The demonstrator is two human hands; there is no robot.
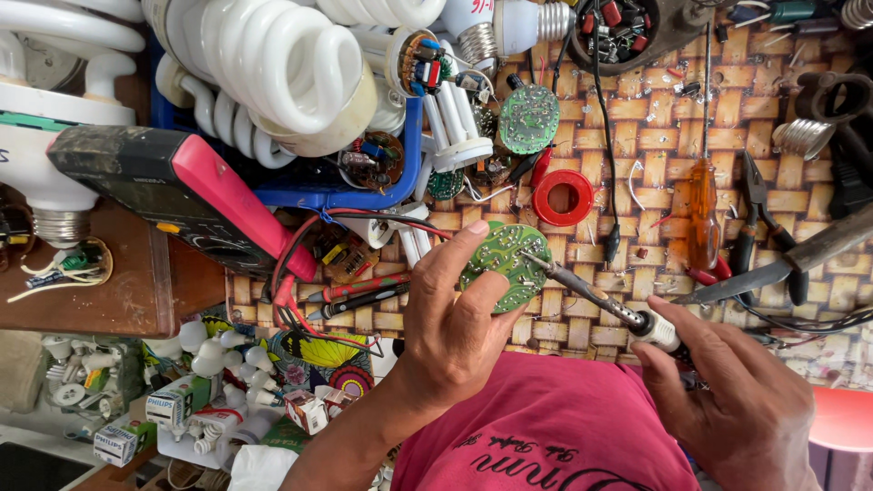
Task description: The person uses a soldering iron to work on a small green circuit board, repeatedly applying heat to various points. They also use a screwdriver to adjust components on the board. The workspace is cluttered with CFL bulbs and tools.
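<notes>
A round green circuit board [506,266] is held up over the cluttered surface [655,136], pinched at its edge by the left hand [455,323], whose thumb and fingers are closed on it so that the soldered face is turned toward the camera. A soldering iron [591,295] is gripped in the right hand [727,400], the fingers wrapped shut around its handle; its long axis is set on a slant, running from the lower right up to the left, and its tip is laid on or just at the right part of the board. The board is thus found directly up and left of the right hand, with the left hand beneath it and the nearer of the two. Just above and right of the board, a red ring-shaped spool [564,197] is seen lying on the woven-pattern mat. Further right of the board, an orange-handled screwdriver [703,209] is laid upright in the view, with pliers [759,218] beside it. Up and left of the board, a blue tray [364,191] heaped with white spiral lamps [273,64] is seen, and to the left a red and black multimeter [182,191] is rested, its probes [355,295] lying near the left hand.
</notes>
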